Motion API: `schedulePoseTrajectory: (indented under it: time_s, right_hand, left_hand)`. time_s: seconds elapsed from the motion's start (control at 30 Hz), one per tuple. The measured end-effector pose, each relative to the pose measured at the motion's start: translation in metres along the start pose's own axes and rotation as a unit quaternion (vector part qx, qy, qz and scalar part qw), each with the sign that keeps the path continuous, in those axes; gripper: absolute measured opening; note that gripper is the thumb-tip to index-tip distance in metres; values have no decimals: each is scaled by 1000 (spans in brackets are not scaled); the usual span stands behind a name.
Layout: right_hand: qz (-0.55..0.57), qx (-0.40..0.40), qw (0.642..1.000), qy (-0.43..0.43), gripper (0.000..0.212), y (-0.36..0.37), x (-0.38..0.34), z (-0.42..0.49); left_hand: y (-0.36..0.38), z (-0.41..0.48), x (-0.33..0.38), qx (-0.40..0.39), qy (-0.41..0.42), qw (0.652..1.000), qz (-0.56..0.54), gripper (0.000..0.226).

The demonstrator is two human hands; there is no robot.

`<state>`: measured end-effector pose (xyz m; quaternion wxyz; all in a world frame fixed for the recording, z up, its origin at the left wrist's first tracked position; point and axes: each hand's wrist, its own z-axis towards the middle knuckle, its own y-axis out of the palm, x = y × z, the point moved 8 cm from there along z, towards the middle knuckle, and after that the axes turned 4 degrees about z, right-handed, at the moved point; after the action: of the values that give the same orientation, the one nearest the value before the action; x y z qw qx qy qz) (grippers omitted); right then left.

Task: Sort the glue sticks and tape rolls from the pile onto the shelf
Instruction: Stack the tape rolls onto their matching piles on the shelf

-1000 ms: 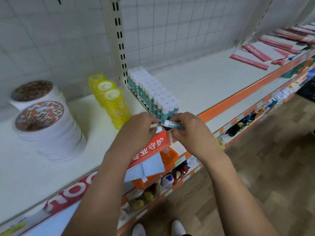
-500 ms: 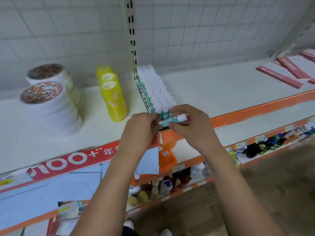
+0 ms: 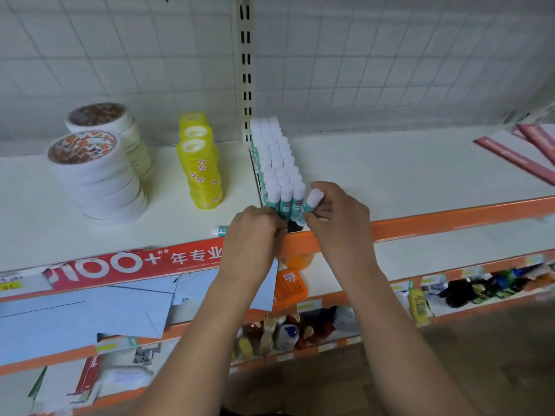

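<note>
Tape stacks [image 3: 99, 181], glue-stick rows [image 3: 276, 157] shelved; one stray stick [image 3: 220, 230] loose. Right hand [image 3: 339, 214] pinches another glue stick [image 3: 314, 198]; left hand [image 3: 255, 235] curled, hold unclear.

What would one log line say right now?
right hand: pinches glue stick | left hand: at front row | step: adding stick

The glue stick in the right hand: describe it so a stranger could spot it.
A slotted post rises behind the white shelf; a block of glue sticks runs forward from its foot. At the block's front right corner, one stick alone is pinched by the right hand.
</note>
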<state>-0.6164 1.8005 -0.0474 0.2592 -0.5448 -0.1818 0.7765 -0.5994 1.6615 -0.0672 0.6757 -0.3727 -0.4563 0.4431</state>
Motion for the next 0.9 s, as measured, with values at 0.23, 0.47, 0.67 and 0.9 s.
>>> schedulePoseTrajectory:
  time_s: [0.23, 0.47, 0.67, 0.9]
  right_hand:
    - [12, -17, 1000, 21, 27, 10, 6, 1]
    - [-2, -12, 1000, 22, 22, 20, 12, -1]
    - [-13, -26, 999, 28, 40, 14, 17, -8]
    - [15, 8, 999, -37, 14, 17, -14, -31]
  left_hand:
    - [2, 0, -1, 0, -24, 1000, -17, 20]
    - [4, 0, -2, 8, -39, 998, -42, 18]
    - [-17, -2, -15, 18, -29, 998, -44, 11]
    - [-30, -8, -63, -64, -102, 993, -7, 15]
